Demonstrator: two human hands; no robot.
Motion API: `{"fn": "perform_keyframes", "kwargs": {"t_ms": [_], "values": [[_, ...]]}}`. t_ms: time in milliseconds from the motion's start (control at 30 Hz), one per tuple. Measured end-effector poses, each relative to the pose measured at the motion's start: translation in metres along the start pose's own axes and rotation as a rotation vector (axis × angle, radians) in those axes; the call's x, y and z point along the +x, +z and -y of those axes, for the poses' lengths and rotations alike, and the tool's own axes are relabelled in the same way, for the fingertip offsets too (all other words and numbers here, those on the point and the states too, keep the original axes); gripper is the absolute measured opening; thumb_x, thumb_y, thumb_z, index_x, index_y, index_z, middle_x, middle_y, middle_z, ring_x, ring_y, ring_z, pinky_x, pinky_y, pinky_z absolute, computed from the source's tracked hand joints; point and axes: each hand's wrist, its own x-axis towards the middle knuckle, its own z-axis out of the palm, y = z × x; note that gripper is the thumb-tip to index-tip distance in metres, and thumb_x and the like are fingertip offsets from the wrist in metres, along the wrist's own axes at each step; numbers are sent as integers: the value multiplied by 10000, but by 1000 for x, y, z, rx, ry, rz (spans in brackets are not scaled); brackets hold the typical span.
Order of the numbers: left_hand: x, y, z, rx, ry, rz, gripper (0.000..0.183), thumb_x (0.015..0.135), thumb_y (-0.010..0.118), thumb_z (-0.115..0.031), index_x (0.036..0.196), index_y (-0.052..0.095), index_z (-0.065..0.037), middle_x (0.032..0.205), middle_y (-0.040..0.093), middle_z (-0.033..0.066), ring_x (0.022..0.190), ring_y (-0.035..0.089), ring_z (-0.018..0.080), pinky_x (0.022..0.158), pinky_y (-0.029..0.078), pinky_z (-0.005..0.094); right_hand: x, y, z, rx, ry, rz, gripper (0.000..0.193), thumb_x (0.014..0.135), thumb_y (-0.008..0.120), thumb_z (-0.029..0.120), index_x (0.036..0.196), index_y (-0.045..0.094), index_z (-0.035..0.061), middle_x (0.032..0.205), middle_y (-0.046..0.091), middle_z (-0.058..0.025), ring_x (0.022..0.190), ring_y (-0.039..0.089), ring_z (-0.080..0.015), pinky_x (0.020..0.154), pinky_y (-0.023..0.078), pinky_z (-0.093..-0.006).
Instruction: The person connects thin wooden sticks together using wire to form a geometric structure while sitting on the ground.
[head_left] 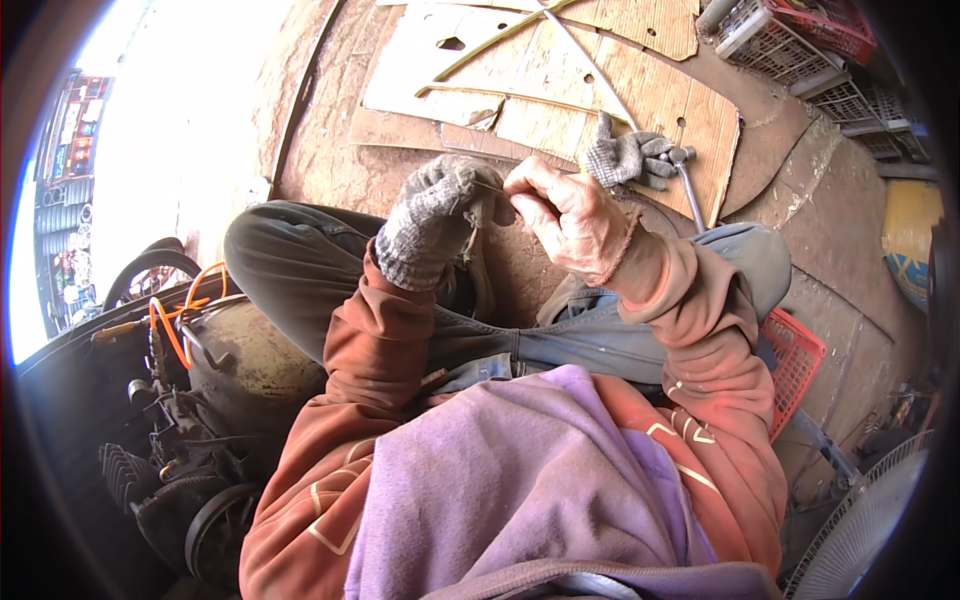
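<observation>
My left hand [430,215], in a grey knit glove, is raised in front of my knees with its fingers closed. Close beside it, my bare right hand [572,215] pinches thumb and forefinger together. Whatever they hold is too small to make out; a thin thread-like line shows at the left fingertips, and a frayed wisp [467,246] hangs below that glove. Just past my right hand, a loose grey glove [622,157] lies on the cardboard [550,135]. Next to that glove rests a hammer [688,180] with a metal handle.
Long thin strips [500,42] cross on the cardboard. Plastic crates [780,45] stand at the far right, and a red basket [793,360] sits by my right knee. A fan [870,520] is at lower right. An old compressor [250,350] with an orange hose stands left.
</observation>
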Motion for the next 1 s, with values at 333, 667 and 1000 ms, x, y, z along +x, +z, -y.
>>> {"fn": "perform_keyframes", "kwargs": {"t_ms": [333,667,1000], "values": [[-4,2,8,-72,-93,-76,242,884,683,-209,912,649,29,813,671,132,730,627,194,692,497,317,-1,8,2,179,125,-8,101,959,534,-14,1048,555,30,707,568,-27,600,543,-79,552,446,-240],[-1,17,2,175,-251,-203,150,860,715,-112,890,649,19,755,662,84,658,610,147,628,485,286,-2,3,-3,-21,133,167,256,904,508,-27,1129,425,65,711,606,-160,677,642,-383,598,482,-439],[1,15,1,228,-314,-258,176,866,735,-134,870,673,31,712,685,110,626,640,150,579,498,266,23,-27,17,608,203,-406,115,1053,416,162,1041,458,55,808,683,-159,486,582,-104,400,419,-203]]}}
